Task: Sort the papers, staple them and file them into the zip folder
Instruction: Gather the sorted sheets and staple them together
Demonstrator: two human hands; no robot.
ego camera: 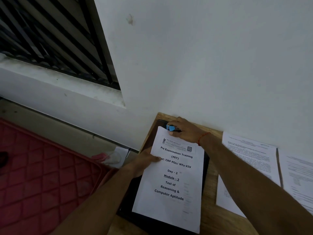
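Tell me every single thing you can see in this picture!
paper stack: one, white, on the zip folder
stapler: one, blue, at the stack's top edge
zip folder: one, black, on the table under the stack
table: one, brown wood, against the wall
loose papers: several, white, on the table at right
mat: one, red quilted, lower left
window: one, dark bars, upper left
wall: one, white, behind the table
left hand: one, holds the stack's left edge
right hand: one, grips the stapler; red thread on wrist
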